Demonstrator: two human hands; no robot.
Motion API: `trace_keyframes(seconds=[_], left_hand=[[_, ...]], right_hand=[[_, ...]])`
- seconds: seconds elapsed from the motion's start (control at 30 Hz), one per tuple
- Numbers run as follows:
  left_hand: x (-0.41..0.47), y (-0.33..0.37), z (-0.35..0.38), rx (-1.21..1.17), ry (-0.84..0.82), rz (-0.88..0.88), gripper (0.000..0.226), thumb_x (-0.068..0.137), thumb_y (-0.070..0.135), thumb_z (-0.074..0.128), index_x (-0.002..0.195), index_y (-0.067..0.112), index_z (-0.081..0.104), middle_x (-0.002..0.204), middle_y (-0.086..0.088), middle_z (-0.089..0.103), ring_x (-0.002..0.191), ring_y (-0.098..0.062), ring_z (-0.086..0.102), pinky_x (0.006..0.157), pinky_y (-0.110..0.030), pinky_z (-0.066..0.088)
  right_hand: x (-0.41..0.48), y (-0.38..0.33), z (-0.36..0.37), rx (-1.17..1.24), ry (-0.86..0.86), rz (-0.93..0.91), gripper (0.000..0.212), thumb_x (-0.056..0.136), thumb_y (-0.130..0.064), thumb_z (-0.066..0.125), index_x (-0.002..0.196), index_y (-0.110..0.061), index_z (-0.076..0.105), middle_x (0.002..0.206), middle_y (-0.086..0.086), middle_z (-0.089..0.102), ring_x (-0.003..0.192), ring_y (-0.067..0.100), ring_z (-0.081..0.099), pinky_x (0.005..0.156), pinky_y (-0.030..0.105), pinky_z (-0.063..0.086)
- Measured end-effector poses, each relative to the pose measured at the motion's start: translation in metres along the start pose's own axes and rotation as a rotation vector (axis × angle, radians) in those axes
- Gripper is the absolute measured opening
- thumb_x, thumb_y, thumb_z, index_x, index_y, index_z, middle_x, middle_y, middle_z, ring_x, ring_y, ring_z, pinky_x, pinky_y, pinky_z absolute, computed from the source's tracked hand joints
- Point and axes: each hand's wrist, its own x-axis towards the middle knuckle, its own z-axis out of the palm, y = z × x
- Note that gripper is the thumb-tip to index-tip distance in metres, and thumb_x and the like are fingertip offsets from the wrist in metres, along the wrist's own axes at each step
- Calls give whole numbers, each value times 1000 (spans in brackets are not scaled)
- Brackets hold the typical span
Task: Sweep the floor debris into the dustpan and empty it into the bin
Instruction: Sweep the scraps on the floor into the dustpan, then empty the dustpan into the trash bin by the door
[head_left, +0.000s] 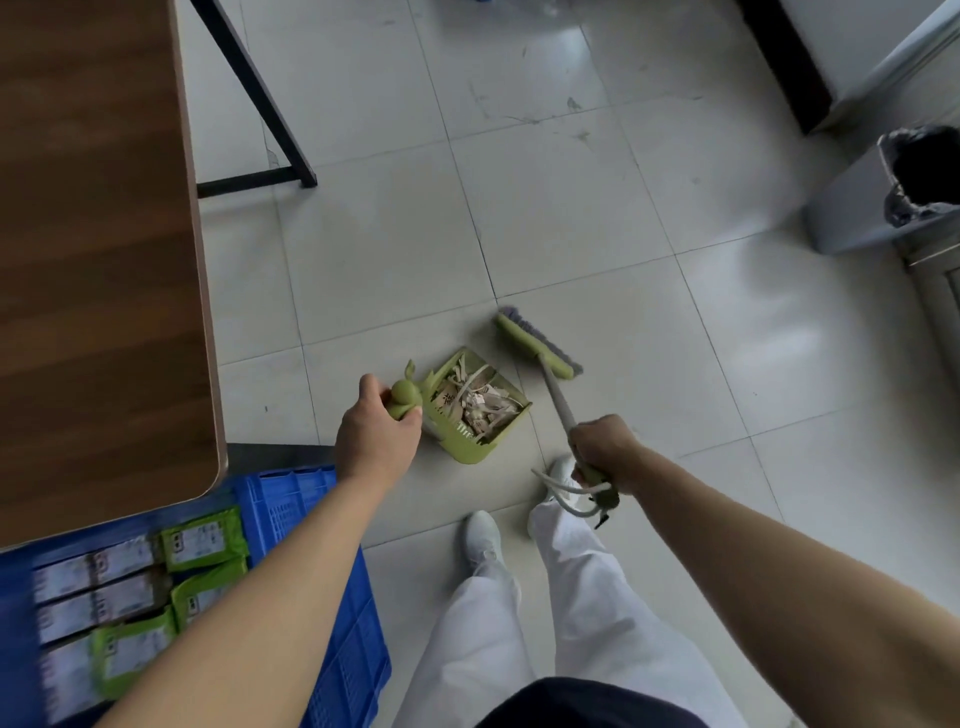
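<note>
The floor (597, 218) is pale glazed tile, glossy with soft reflections and a few scuffs. Beside it, the worktop (98, 260) shows matt brown wood grain. The dustpan (475, 441) and broom (537, 349) head look like smooth green plastic; the debris (475, 402) resembles tan paper strips. The crate (332, 597) is blue perforated plastic.

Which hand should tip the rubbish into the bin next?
Left, probably. The left hand already grips the full dustpan; the right hand holds the broom, though the bin stands rightward.
</note>
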Motion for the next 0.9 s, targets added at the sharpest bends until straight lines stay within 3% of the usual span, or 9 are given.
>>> trace_keyframes(seconds=[0.2, 0.47, 0.67, 0.83, 0.9], left_hand=[[7, 3, -2, -14, -31, -24, 32, 86, 27, 63, 108, 10, 47, 106, -12, 63, 93, -36, 60, 78, -45, 53], [18, 52, -15, -131, 50, 45, 26, 83, 25, 63, 108, 16, 62, 104, -4, 66, 94, -29, 61, 78, -36, 51], [33, 122, -24, -210, 107, 139, 18, 84, 24, 64, 98, 14, 61, 88, 1, 61, 82, -25, 57, 67, -28, 41], [37, 183, -21, -257, 120, 237, 19, 83, 21, 66, 101, 14, 63, 88, 3, 60, 82, -21, 56, 70, -26, 40], [40, 206, -18, -278, 131, 261, 20, 83, 21, 66, 101, 13, 63, 88, 2, 60, 82, -20, 56, 70, -26, 40]], right_hand=[[-33, 10, -3, -20, -40, -29, 18, 82, 1, 45, 66, -3, 49, 54, 13, 51, 34, 21, 50, 39, 23, 41], [-54, -18, -35, 56, 62, -103, 22, 89, -8, 50, 67, -12, 47, 58, 8, 51, 20, 7, 45, 30, 13, 38], [-60, -50, -83, 159, 124, -161, 23, 87, -6, 51, 65, -11, 48, 59, 9, 54, 24, 10, 48, 34, 16, 41], [-66, -74, -142, 239, 182, -247, 16, 81, 6, 47, 69, -3, 50, 64, 16, 52, 45, 24, 55, 47, 26, 44], [-66, -79, -167, 291, 212, -243, 18, 85, -1, 51, 67, -5, 49, 60, 12, 53, 39, 19, 53, 39, 20, 43]])
